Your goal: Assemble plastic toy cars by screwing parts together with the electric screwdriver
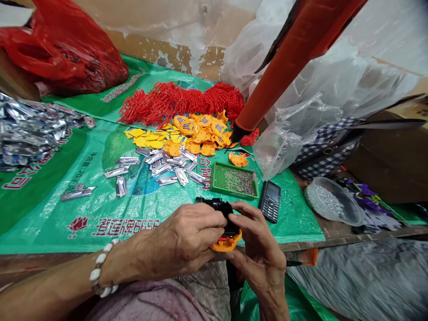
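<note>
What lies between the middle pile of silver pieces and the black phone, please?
In the head view, the green tray, holding small metal pieces, lies between the silver pieces and the phone.

From afar I read the sheet [47, 218] as green, with red lettering [125, 227] by its near edge, where the held piece [231, 227] showed black and orange. I saw red strips [180, 102] toward the far edge, yellow pieces [150, 140] and orange pieces [197, 129] before them, silver packets [30, 129] along the left edge, and a blue-and-white checked bag [326, 149] beyond the right.
</note>
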A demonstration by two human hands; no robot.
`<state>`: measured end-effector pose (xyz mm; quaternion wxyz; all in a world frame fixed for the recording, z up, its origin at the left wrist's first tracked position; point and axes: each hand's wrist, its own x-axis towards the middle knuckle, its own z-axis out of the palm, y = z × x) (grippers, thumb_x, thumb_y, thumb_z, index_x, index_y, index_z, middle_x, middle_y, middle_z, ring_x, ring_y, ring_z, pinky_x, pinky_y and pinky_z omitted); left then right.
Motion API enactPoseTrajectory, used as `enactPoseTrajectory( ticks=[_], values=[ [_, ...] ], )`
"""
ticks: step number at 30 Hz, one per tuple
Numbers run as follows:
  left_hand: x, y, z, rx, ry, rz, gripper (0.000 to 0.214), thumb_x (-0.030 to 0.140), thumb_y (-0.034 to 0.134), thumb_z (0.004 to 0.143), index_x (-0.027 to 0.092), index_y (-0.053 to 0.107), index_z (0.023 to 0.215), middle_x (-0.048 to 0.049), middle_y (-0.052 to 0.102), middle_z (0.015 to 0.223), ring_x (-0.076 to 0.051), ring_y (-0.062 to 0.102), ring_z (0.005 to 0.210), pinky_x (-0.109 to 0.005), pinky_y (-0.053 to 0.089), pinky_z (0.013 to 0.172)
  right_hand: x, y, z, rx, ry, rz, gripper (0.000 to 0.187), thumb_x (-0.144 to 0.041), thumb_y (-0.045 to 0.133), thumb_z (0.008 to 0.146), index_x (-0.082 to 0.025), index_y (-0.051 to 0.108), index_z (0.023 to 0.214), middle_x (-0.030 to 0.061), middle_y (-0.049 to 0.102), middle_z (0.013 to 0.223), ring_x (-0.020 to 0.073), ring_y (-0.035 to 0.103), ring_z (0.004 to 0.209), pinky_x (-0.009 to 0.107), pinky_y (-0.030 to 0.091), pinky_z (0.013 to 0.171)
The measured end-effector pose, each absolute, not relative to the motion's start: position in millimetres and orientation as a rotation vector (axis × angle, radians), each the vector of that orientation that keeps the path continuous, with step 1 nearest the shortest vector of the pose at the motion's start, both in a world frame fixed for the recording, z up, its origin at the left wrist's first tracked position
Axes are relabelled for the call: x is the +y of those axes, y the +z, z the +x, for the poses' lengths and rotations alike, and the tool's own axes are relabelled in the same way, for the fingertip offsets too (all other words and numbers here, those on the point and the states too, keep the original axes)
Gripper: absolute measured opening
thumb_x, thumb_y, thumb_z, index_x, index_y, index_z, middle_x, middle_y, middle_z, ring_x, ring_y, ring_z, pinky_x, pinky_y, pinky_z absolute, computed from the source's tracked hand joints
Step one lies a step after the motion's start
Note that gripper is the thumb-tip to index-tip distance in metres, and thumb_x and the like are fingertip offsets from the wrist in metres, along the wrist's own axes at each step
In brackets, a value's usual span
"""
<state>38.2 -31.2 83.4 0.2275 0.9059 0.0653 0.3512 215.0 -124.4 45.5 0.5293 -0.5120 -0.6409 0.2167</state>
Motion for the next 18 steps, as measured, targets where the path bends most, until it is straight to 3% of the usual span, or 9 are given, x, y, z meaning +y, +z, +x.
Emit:
enactPoseTrajectory(
  ticks=[14,18],
  values=[
    [-36.0,84.8,41.8,0.256,1.018,2.52,0.024,0.008,0.05,0.094,0.005,0.071,0.082,-0.0089,0.068,0.077,-0.019,0.063,0.07,-0.03,0.051,0.064,-123.6,37.3,212.0,-1.508,0.496,-1.194,0.042,-0.036,0.065,0.088,-0.033,0.056,0.13,0.0104,0.051,0.132,0.025,0.052,0.126,0.045,0.049,0.102],
    [-36.4,87.7,42.9,0.252,0.986,2.552,0.027,0.006,0.047,0.093,0.006,0.07,0.079,-0.0071,0.066,0.074,-0.018,0.059,0.067,-0.03,0.048,0.059,-123.3,38.5,209.1,-1.526,0.456,-1.197,0.046,-0.033,0.065,0.089,-0.033,0.054,0.133,0.0088,0.05,0.133,0.0226,0.049,0.128,0.041,0.048,0.104]
  ],
)
